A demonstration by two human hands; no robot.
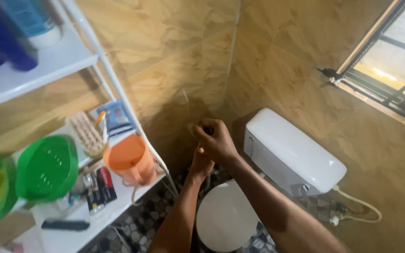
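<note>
Both hands meet in the corner of the tiled wall, just left of the toilet tank (292,154). Our right hand (217,139) is curled shut around a small dark fitting (207,130) on the wall; we cannot tell exactly what it is. Our left hand (201,164) sits just beneath, touching the right wrist, its fingers hidden, so we cannot tell whether it grips anything. Below the tank lies the closed white toilet lid (226,218). Left of the tank stands a white shelf rack (118,93) carrying an orange jug (130,160), a scrubbing brush (86,133) and a green colander (47,167). Right of the tank, a cream hose (363,206) loops along the wall under a window (390,61).
</note>
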